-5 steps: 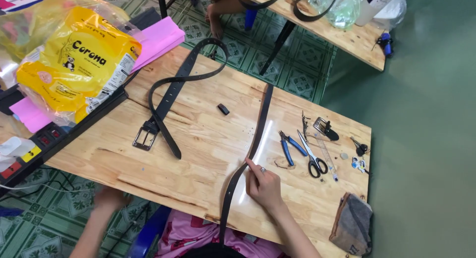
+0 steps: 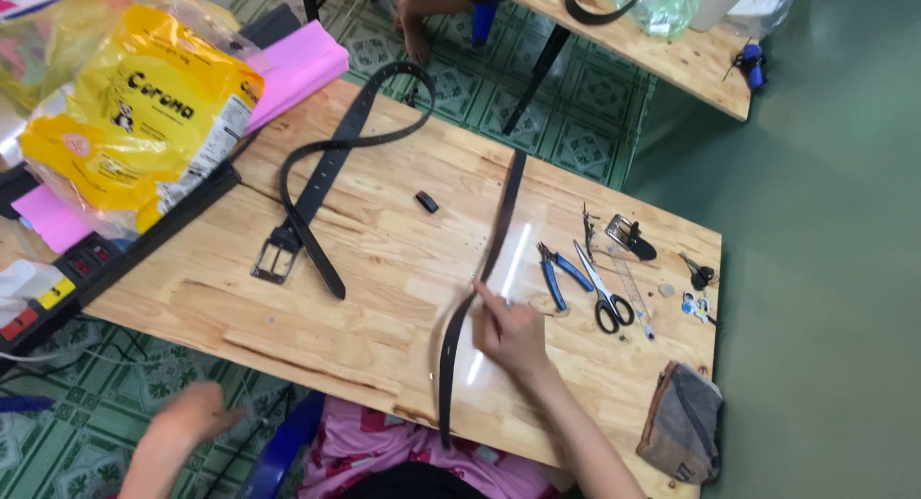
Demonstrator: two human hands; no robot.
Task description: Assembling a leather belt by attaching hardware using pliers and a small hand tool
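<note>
Wooden bench (image 2: 384, 297) fills the middle of the view, green patterned floor tiles around it, a second bench (image 2: 672, 48) at far right. At far left, a bulging yellow plastic bag (image 2: 125, 115) sits on pink sheets (image 2: 297, 62) and a black power strip (image 2: 115, 259). A buckled black belt (image 2: 326, 173) loops across the left half of the bench. The plain black strap (image 2: 489, 259) lies right of centre, long axis running far to near, its near end hanging over the bench's near edge. Right hand (image 2: 513, 334) rests on the bench just right of the strap, fingertips pinched on it about mid-length; grip closed on the strap. Left hand (image 2: 192, 417) is low at near left, off the bench and well apart from the strap, blurred; cannot tell whether open or closed. Right hand is plainly the nearer. Right of the strap: blue-handled pliers (image 2: 561, 269), scissors (image 2: 604, 293), a loose buckle (image 2: 628, 238), a grey cloth pouch (image 2: 683, 422). A small black loop (image 2: 427, 201) lies between belt and strap.
</note>
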